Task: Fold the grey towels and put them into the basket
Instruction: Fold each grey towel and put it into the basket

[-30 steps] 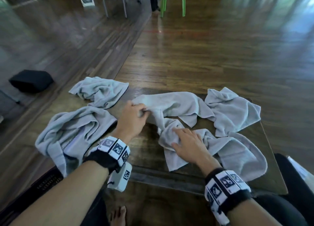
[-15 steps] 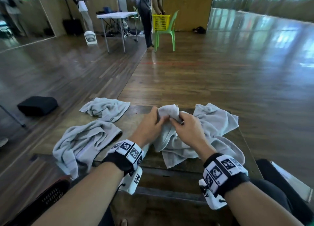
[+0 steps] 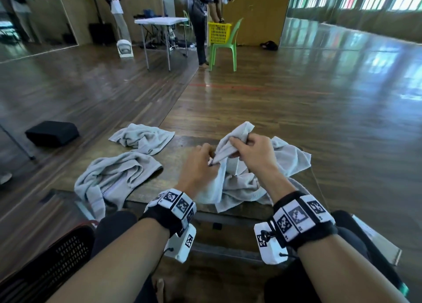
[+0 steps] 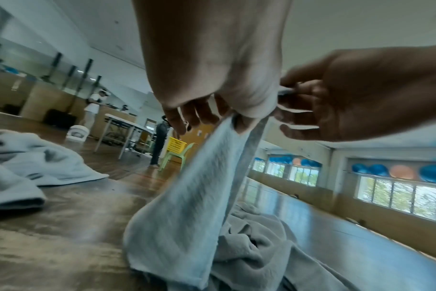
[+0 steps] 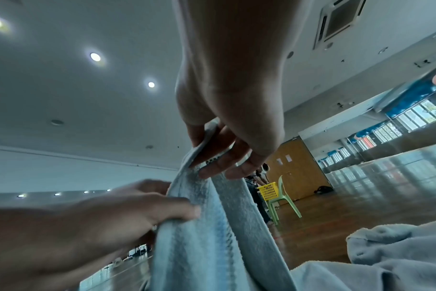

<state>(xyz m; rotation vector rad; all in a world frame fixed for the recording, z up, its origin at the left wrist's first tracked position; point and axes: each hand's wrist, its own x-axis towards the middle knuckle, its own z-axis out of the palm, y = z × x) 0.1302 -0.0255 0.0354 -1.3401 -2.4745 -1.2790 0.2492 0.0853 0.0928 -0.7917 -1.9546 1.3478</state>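
Both the left hand [image 3: 198, 165] and right hand [image 3: 250, 154] pinch the rumpled grey terry towel [image 3: 230, 143]; best slide them apart toward nine and three o'clock, finding corners

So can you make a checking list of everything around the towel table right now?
Surface: wooden table, worn top.
Job's things: lifted towel held by both hands; crumpled towel beneath; two more towels left; black basket near left.
Clutter: black box on floor.
Hands: left hand and right hand pinch the lifted towel.
Cables: nothing seen on table.
Surroundings: person at yellow basket on green chair.
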